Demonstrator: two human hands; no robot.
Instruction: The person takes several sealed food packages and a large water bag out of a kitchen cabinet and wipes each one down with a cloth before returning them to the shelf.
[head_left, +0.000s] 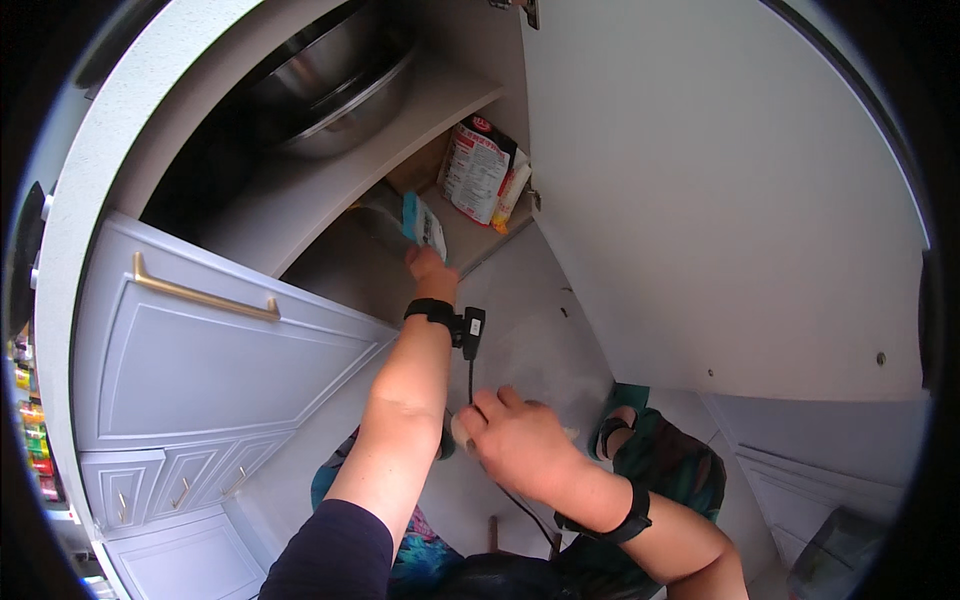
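Note:
My left hand (430, 262) reaches into the lower shelf of an open cabinet, its fingers closed on the near end of a blue and white packet (424, 222). Behind that packet, a white, red and black printed food bag (475, 171) leans near the cabinet's side wall, with a yellow and white packet (511, 196) beside it. Lower down, above the floor, my right hand (506, 435) is curled around a small pale object (460, 435), mostly hidden by the fingers. Each wrist wears a black strap; a small black device on a cable is attached to the left one.
Stainless steel bowls (352, 120) stand on the upper shelf (390, 161). The white cabinet door (705, 195) stands open on the right. A closed door with a brass handle (206, 294) is at left. A transparent container (840, 555) is at the lower right.

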